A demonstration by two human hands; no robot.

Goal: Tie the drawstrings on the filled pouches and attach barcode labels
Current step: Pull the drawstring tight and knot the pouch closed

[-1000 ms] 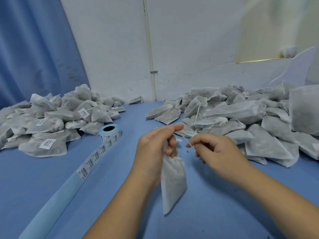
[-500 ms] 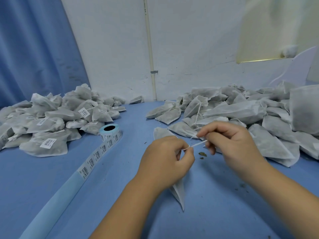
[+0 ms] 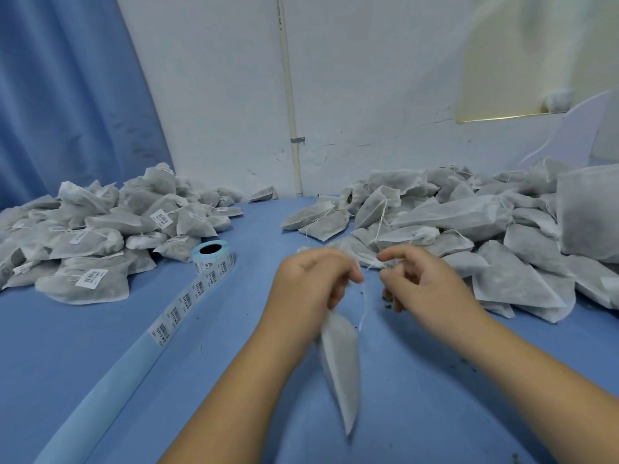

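Observation:
A grey filled pouch (image 3: pixel 340 360) hangs, blurred, below my left hand (image 3: pixel 310 286), which grips its gathered neck above the blue table (image 3: pixel 100 329). A thin white drawstring (image 3: pixel 364 306) dangles loose beside the pouch. My right hand (image 3: pixel 423 283) is just to the right, fingers curled, thumb and forefinger pinching the string's other end near the neck. A roll of barcode labels (image 3: pixel 212 259) stands left of my hands, its strip (image 3: pixel 181 306) trailing toward the near left.
A heap of labelled, tied pouches (image 3: pixel 90 236) fills the left of the table. A larger heap of unlabelled pouches (image 3: pixel 469 236) with loose strings covers the right. A white wall with a pipe (image 3: pixel 289 95) stands behind. Crumbs lie near my right hand.
The pouch has swung down and hangs lower under my left hand. My hands have drawn slightly apart, and one string end has come free and dangles.

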